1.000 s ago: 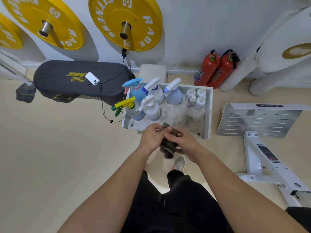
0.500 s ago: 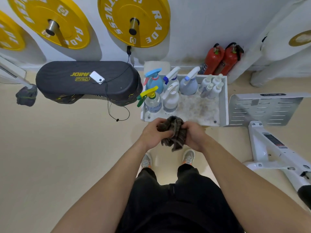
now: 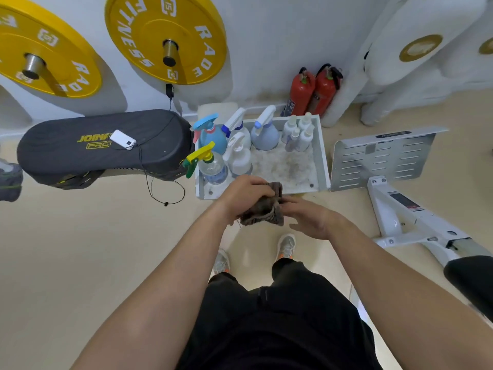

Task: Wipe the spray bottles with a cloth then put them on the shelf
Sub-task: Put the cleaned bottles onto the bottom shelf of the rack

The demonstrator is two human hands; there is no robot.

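Both hands meet in the head view, just in front of the white tray (image 3: 323, 158) on the floor. With curled fingers the left hand (image 3: 246, 192) grips the crumpled brown cloth (image 3: 262, 212). The right hand (image 3: 309, 218) is loosely open, and its fingertips touch the cloth's edge. Five spray bottles (image 3: 212, 166) stand upright in the tray's left part, long axis vertical, nozzles toward the left.

Illumination: bright, diffuse, from overhead. Soft shadows lie on the wall (image 3: 266, 36) beside each yellow weight plate (image 3: 186, 25). Straight lines bow toward the frame edges. The right hand (image 3: 306, 217) shows slight motion blur.
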